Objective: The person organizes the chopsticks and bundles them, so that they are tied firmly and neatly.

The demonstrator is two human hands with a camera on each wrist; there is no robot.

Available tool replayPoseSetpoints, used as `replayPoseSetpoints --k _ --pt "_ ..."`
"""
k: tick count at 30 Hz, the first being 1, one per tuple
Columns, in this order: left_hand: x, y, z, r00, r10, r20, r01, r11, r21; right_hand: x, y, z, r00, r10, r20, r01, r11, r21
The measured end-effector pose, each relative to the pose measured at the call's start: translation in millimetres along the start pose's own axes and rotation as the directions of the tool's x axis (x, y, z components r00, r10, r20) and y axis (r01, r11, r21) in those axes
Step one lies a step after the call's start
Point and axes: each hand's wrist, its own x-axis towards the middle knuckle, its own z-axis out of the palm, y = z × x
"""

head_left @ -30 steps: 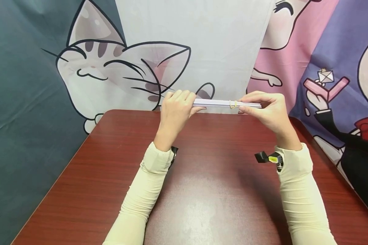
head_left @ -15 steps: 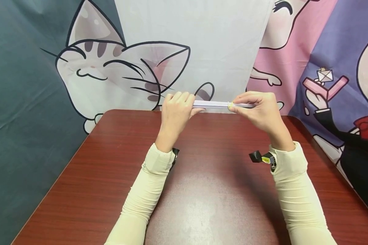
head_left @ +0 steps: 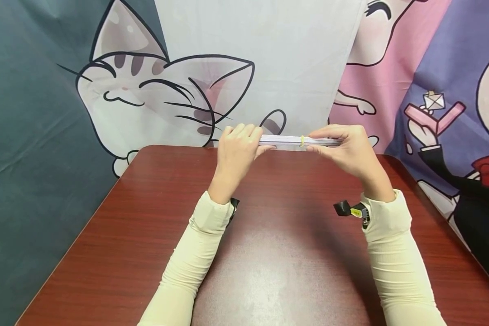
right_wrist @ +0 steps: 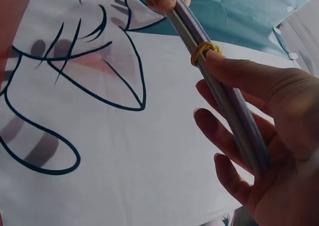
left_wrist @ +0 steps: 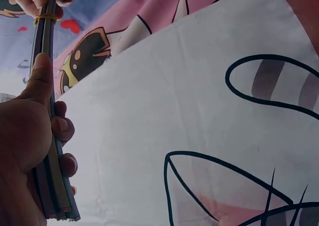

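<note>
A slim bundle of long, thin white sticks (head_left: 281, 140) is held level above the far edge of the table. Their exact kind is unclear. A yellow rubber band (head_left: 302, 141) is wound around it, right of its middle. My left hand (head_left: 238, 151) grips the bundle's left part, thumb laid along it and fingers wrapped behind, as the left wrist view shows. My right hand (head_left: 348, 147) holds the right part between thumb and fingers. In the right wrist view its thumb tip is at the rubber band (right_wrist: 205, 51), and the other fingers curve behind the bundle (right_wrist: 234, 116).
A reddish-brown wooden table (head_left: 167, 253) lies below both arms. Behind it hangs a cloth backdrop (head_left: 301, 54) with cartoon figures, close to the table's far edge. Small black wrist cameras (head_left: 360, 213) sit at both cuffs.
My right hand has moved left along the bundle, and the rubber band has slid left with it. The right fingertips now stand just right of the band. My left hand keeps its grip.
</note>
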Motion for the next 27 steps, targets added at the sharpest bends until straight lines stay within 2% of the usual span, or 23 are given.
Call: replayPoseSetpoints --k 4,7,10,16,21,23,27 --pt "0.6 0.0 -0.5 1.000 0.005 -0.015 -0.005 1.000 0.003 3.3 3.9 2.9 0.996 -0.089 0.003 0.089 0.994 -0.062" --pt "-1.0 0.7 0.5 1.000 -0.001 -0.019 0.001 1.000 0.007 6.0 0.1 10.4 0.984 -0.177 0.001 0.175 0.970 -0.166" --pt "-2.6 1.9 1.1 1.000 -0.004 -0.017 0.004 1.000 0.016 6.3 7.2 16.9 0.974 -0.226 -0.006 0.217 0.943 -0.251" --pt "-1.5 4.6 0.6 1.000 -0.018 -0.021 0.019 0.999 0.038 6.3 8.0 25.6 0.974 -0.222 -0.049 0.200 0.939 -0.281" --pt "-1.3 9.0 2.9 0.999 0.021 -0.032 -0.020 0.999 0.027 7.2 6.4 34.4 0.980 -0.199 0.006 0.192 0.936 -0.296" --pt "-1.6 9.7 3.6 0.999 0.025 -0.031 -0.024 0.999 0.027 7.5 7.5 32.8 0.985 -0.171 0.035 0.175 0.950 -0.257" --pt "-2.0 8.7 4.7 1.000 0.017 -0.017 -0.016 0.999 0.040 5.8 13.1 22.2 0.990 -0.137 0.044 0.142 0.979 -0.144"
